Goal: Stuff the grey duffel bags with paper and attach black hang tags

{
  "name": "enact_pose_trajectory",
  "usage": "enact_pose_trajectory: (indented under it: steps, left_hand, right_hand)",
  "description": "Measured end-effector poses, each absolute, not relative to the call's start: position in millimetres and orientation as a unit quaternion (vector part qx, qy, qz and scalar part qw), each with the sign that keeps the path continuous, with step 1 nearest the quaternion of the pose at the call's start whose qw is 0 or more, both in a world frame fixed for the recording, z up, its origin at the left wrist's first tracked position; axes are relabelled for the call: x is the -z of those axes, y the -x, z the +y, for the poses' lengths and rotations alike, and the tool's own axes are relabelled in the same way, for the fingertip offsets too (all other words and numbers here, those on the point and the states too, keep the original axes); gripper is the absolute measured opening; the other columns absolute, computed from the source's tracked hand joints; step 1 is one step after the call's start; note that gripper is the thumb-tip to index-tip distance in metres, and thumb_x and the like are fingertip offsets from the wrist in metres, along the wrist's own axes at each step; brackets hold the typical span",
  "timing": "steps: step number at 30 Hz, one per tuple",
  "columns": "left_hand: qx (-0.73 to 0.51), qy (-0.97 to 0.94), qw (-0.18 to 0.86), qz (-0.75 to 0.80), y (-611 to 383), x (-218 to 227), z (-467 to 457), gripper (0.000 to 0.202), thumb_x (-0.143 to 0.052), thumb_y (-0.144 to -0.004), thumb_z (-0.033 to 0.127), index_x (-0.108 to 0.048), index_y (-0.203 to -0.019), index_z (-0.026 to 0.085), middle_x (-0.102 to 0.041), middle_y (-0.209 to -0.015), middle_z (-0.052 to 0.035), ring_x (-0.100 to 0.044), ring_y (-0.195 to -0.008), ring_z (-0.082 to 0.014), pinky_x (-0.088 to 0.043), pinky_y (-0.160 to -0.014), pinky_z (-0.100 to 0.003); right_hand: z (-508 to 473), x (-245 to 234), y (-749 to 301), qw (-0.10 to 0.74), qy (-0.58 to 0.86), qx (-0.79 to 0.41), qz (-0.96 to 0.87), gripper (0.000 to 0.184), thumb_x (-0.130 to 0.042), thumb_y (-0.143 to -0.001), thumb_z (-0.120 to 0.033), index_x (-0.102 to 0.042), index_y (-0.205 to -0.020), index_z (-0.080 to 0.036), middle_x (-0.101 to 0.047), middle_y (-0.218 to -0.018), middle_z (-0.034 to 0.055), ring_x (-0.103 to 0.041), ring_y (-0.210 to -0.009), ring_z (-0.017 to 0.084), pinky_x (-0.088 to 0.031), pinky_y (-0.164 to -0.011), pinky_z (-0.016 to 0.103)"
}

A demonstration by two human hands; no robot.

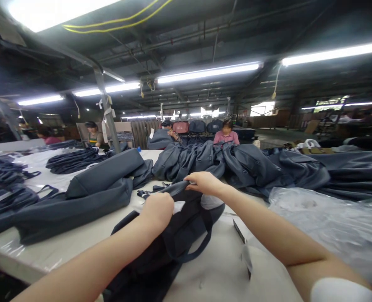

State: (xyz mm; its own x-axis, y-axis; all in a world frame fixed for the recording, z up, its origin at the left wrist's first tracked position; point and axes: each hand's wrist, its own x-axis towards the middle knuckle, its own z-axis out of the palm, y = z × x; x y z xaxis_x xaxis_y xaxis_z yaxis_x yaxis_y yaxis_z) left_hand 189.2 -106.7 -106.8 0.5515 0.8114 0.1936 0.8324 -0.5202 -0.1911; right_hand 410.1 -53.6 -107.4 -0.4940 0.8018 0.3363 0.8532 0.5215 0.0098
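Note:
A dark navy bag (160, 251) lies on the white table (217, 272) right in front of me, its mouth turned away. My left hand (157, 209) is closed into a fist at the bag's opening, pressing on white stuffing paper (178, 206). My right hand (203, 182) grips the far rim of the bag's opening with curled fingers. A strap of the bag (198, 247) loops over the table on the right side.
Finished grey-blue bags (91, 188) lie to the left and a heap of them (236, 163) spans the far side. Clear plastic sheets (327, 218) are piled at right. A black tag (240, 230) lies on the table. Other people (226, 133) sit beyond.

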Motion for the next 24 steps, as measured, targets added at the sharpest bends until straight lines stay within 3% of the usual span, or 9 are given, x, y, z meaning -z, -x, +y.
enact_pose_trajectory:
  steps: [3, 5, 9, 12, 15, 20, 22, 24]
  left_hand:
    - [0.025, 0.836, 0.063, -0.545, -125.2, 107.0, -103.1, 0.027, -0.051, -0.084, 0.027, -0.07, -0.072, 0.013, -0.069, -0.075, -0.0162, -0.067, -0.071, -0.0296, -0.047, -0.063, -0.034]
    - [0.061, 0.802, -0.057, -0.592, -72.4, 120.4, -101.2, 0.036, -0.051, -0.083, 0.045, -0.069, -0.07, 0.016, -0.07, -0.074, -0.0119, -0.066, -0.073, -0.0296, -0.044, -0.063, -0.032]
    - [0.185, 0.696, -0.238, -0.652, 15.6, 175.5, -122.5, 0.052, -0.057, -0.069, 0.068, -0.06, -0.06, 0.017, -0.062, -0.06, -0.0046, -0.058, -0.063, -0.025, -0.039, -0.058, -0.028]
    - [0.243, 0.609, -0.315, -0.686, 44.5, 219.7, -153.9, 0.055, -0.063, -0.062, 0.072, -0.054, -0.056, 0.018, -0.055, -0.053, -0.0013, -0.052, -0.056, -0.021, -0.037, -0.055, -0.027]
    - [0.292, 0.56, -0.398, -0.665, 53.3, 258.5, -181.3, 0.05, -0.068, -0.065, 0.066, -0.063, -0.07, 0.016, -0.063, -0.064, -0.002, -0.056, -0.063, -0.0212, -0.042, -0.061, -0.026]
    - [0.269, 0.58, -0.361, -0.678, 67.6, 300.5, -207.2, 0.048, -0.061, -0.073, 0.065, -0.059, -0.063, 0.018, -0.059, -0.057, -0.0007, -0.055, -0.06, -0.0209, -0.041, -0.061, -0.027]
    - [0.273, 0.58, -0.292, -0.71, 69.1, 293.9, -206.8, 0.047, -0.058, -0.076, 0.064, -0.065, -0.073, 0.017, -0.068, -0.072, -0.0046, -0.062, -0.075, -0.0253, -0.045, -0.071, -0.029]
    - [0.293, 0.595, -0.179, -0.726, 61.5, 270.5, -198.3, 0.051, -0.057, -0.077, 0.061, -0.067, -0.099, 0.017, -0.071, -0.099, -0.0084, -0.063, -0.097, -0.0286, -0.045, -0.087, -0.032]
  right_hand:
    - [-49.2, 111.8, -408.2, 0.138, 0.488, 0.09, -0.857, 0.035, -0.059, -0.089, -0.044, -0.066, -0.117, -0.024, -0.071, -0.11, 0.0044, -0.066, -0.1, 0.022, -0.046, -0.077, 0.026]
    - [-46.0, 115.0, -405.6, 0.142, 0.489, 0.091, -0.856, 0.034, -0.059, -0.09, -0.044, -0.066, -0.117, -0.024, -0.071, -0.108, 0.0039, -0.066, -0.099, 0.021, -0.046, -0.077, 0.026]
    - [-40.2, 119.6, -397.0, 0.151, 0.477, 0.109, -0.859, 0.034, -0.058, -0.091, -0.044, -0.065, -0.117, -0.024, -0.071, -0.109, 0.0036, -0.066, -0.099, 0.021, -0.045, -0.077, 0.025]
    - [-38.2, 121.4, -390.5, 0.149, 0.471, 0.119, -0.861, 0.033, -0.058, -0.091, -0.045, -0.066, -0.114, -0.024, -0.071, -0.107, 0.0029, -0.066, -0.095, 0.02, -0.044, -0.073, 0.025]
    - [-39.8, 121.7, -386.2, 0.144, 0.466, 0.126, -0.864, 0.032, -0.057, -0.09, -0.046, -0.067, -0.111, -0.024, -0.072, -0.102, 0.0016, -0.066, -0.091, 0.019, -0.042, -0.069, 0.025]
    - [-43.8, 122.4, -386.4, 0.147, 0.488, 0.123, -0.852, 0.031, -0.056, -0.089, -0.049, -0.07, -0.101, -0.024, -0.072, -0.091, 0.001, -0.065, -0.082, 0.017, -0.04, -0.063, 0.025]
    - [-44.8, 123.2, -387.2, 0.168, 0.492, 0.122, -0.845, 0.03, -0.059, -0.087, -0.047, -0.07, -0.1, -0.023, -0.072, -0.092, 0.0025, -0.065, -0.083, 0.019, -0.043, -0.066, 0.026]
    - [-48.7, 122.9, -385.0, 0.216, 0.483, 0.112, -0.841, 0.029, -0.064, -0.084, -0.039, -0.069, -0.105, -0.021, -0.071, -0.099, 0.0047, -0.065, -0.089, 0.021, -0.047, -0.074, 0.028]
